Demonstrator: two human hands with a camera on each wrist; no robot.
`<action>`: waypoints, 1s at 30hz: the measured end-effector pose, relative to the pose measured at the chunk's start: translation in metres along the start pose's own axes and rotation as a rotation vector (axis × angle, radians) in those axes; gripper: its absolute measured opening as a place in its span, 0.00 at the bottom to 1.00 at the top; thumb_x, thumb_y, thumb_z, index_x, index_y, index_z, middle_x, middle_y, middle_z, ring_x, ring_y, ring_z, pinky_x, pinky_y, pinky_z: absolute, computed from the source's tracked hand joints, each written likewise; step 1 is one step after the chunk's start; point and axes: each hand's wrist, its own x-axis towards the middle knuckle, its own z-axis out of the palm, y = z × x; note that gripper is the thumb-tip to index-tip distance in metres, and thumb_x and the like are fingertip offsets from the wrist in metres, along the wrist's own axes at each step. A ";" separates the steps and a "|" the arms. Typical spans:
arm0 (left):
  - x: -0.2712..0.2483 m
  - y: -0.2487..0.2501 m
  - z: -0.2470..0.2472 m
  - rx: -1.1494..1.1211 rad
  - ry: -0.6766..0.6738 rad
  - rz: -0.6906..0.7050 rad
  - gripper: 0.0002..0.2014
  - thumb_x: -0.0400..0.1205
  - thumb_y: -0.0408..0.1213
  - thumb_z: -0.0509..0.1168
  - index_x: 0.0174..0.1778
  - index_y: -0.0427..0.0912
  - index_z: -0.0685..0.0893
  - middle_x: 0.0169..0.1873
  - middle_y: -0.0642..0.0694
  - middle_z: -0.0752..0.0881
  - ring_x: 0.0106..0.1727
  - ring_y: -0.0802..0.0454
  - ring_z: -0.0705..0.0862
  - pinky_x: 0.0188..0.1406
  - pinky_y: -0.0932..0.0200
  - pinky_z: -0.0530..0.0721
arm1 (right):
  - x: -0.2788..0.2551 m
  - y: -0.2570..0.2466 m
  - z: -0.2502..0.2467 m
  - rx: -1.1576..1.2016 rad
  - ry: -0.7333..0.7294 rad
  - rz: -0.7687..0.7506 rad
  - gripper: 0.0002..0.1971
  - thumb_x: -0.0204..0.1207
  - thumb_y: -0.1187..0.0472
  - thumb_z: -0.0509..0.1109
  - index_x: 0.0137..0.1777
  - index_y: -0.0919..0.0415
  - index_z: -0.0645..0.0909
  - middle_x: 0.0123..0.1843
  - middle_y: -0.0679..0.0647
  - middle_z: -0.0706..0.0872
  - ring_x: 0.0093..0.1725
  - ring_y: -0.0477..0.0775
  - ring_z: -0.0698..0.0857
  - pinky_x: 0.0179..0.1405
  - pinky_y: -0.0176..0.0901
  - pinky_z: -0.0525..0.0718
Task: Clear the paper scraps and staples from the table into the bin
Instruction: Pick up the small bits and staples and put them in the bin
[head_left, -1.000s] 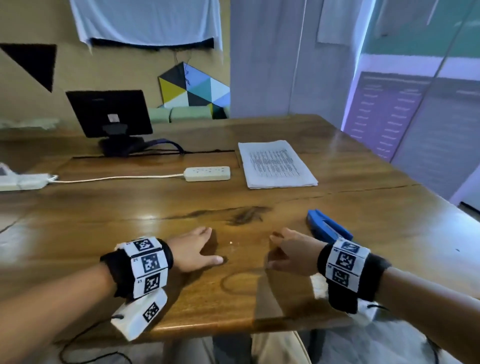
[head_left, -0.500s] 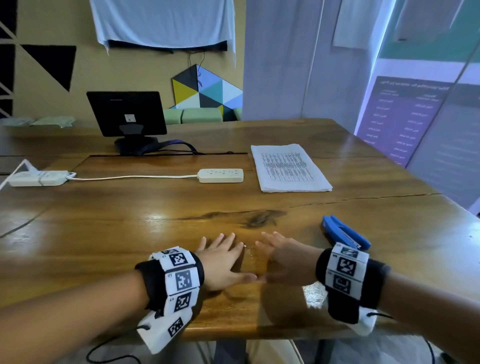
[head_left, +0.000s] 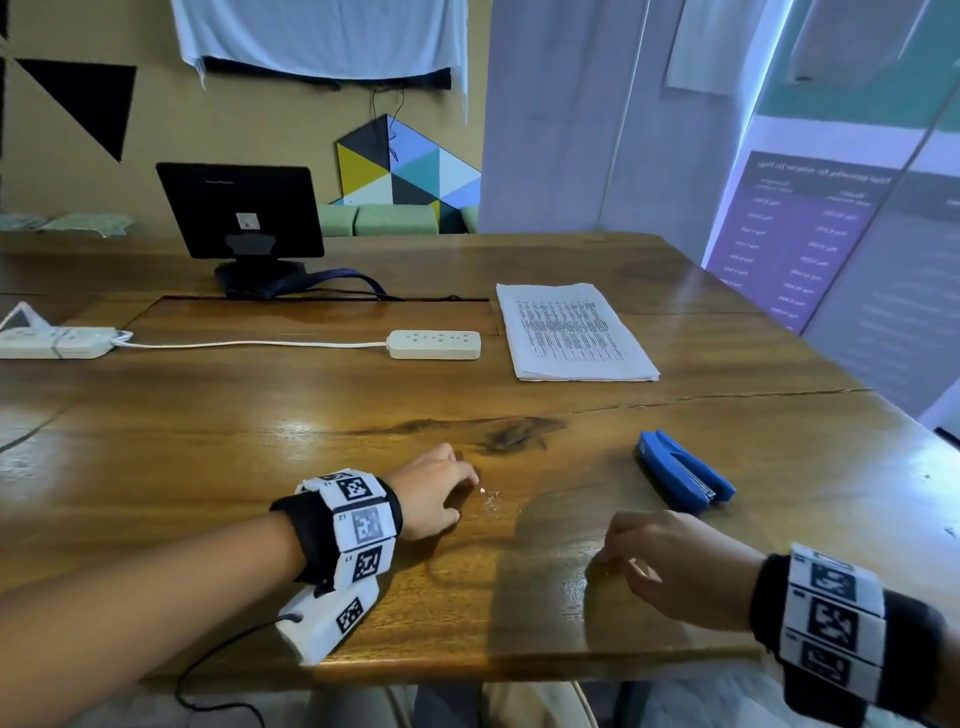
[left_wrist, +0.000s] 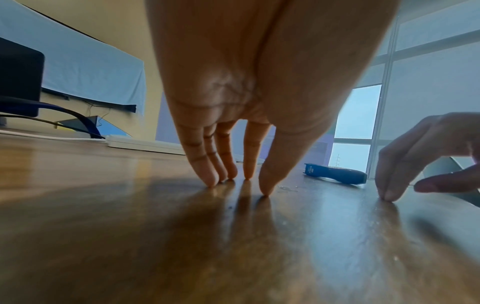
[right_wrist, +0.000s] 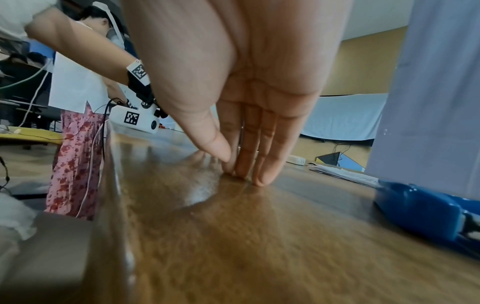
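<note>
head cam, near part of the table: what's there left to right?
left hand → small pale scraps → right hand, with the blue stapler lying just behind it and slightly further right.

Your left hand (head_left: 434, 496) and right hand (head_left: 680, 564) are bare. Each wrist carries a black band (head_left: 306, 535) with white square-coded tags; at the left band's 6 o'clock hangs a white tagged camera unit (head_left: 327, 618) with a black cable (head_left: 208, 670).

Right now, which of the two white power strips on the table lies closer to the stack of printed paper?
The power strip in the middle of the table, beside the paper stack. The other strip sits at the far left edge.
</note>
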 end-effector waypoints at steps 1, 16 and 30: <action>0.002 0.003 0.000 -0.005 -0.002 0.015 0.21 0.81 0.36 0.63 0.71 0.48 0.72 0.63 0.47 0.71 0.66 0.50 0.73 0.67 0.57 0.74 | 0.003 -0.001 0.001 0.010 0.008 -0.004 0.16 0.81 0.57 0.58 0.65 0.46 0.80 0.62 0.39 0.79 0.57 0.39 0.81 0.61 0.28 0.76; -0.002 0.001 -0.019 -0.066 -0.008 -0.005 0.06 0.78 0.36 0.68 0.50 0.43 0.84 0.50 0.48 0.85 0.50 0.52 0.81 0.50 0.60 0.79 | 0.085 -0.030 -0.016 -0.037 0.005 -0.061 0.12 0.81 0.59 0.62 0.58 0.58 0.84 0.56 0.52 0.85 0.51 0.48 0.82 0.61 0.42 0.82; -0.086 -0.107 -0.028 -0.067 -0.019 -0.369 0.38 0.80 0.62 0.51 0.82 0.45 0.53 0.82 0.45 0.58 0.81 0.49 0.61 0.79 0.54 0.62 | 0.062 -0.028 -0.002 -0.252 -0.380 0.091 0.61 0.53 0.18 0.37 0.80 0.58 0.28 0.82 0.51 0.27 0.83 0.53 0.35 0.82 0.58 0.46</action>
